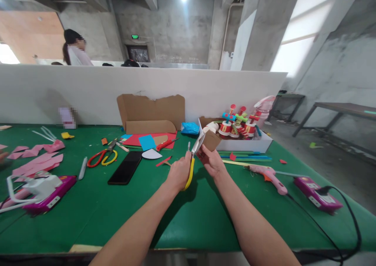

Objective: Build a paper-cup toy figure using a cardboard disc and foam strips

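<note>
My left hand [178, 173] is closed round yellow-handled scissors [190, 175], whose blades point up and away from me toward the right. Just to the right, my right hand [213, 161] pinches a small brown cardboard piece [211, 141] by its lower edge. The scissor blades are beside this piece; whether they touch it I cannot tell. On the green table by my left hand lie a white paper cutout [151, 154], red paper strips [163, 161] and a black phone [125, 168].
Behind my hands stands a white box [249, 145] of paper toys. A pink glue gun [272, 176] and a purple power strip [317, 194] lie right. Left are red-and-yellow scissors [105, 155], pink paper [38, 164] and another power strip [51, 197]. A white partition [147, 80] closes the back.
</note>
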A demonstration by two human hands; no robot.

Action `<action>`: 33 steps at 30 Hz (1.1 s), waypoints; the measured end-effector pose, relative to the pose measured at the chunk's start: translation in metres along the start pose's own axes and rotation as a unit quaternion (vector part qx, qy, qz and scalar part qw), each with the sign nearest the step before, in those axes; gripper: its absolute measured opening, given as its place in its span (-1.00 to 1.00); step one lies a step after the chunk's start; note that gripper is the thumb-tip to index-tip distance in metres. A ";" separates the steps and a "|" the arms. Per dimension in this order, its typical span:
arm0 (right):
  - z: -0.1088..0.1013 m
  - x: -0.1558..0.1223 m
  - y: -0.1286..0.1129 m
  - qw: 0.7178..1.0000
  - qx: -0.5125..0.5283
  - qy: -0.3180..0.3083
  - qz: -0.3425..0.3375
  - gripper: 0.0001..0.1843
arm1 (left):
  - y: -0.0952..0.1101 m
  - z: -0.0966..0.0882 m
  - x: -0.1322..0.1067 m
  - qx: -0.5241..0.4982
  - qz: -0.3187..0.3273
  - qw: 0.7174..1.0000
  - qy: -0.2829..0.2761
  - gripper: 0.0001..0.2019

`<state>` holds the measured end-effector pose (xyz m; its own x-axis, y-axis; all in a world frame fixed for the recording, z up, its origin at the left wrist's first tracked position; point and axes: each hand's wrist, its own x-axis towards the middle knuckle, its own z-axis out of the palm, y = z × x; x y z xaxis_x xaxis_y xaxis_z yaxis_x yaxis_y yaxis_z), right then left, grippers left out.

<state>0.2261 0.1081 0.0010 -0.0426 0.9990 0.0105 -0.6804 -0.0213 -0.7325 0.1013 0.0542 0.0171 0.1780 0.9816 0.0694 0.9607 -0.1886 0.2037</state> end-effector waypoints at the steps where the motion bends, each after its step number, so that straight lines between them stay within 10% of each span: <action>1: -0.002 0.001 0.000 1.000 -0.007 -0.003 0.001 -0.57 | 0.000 0.000 0.000 0.003 0.000 1.000 -0.002 -0.77; 33: -0.019 0.007 -0.019 0.994 -0.102 -0.032 0.015 -0.56 | 0.000 0.000 -0.001 0.054 0.006 0.998 0.017 -0.74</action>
<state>0.2525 0.1163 0.0023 -0.1122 0.9934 0.0246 -0.5150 -0.0370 -0.8564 0.1016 0.0535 0.0168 0.1846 0.9773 0.1040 0.9761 -0.1946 0.0969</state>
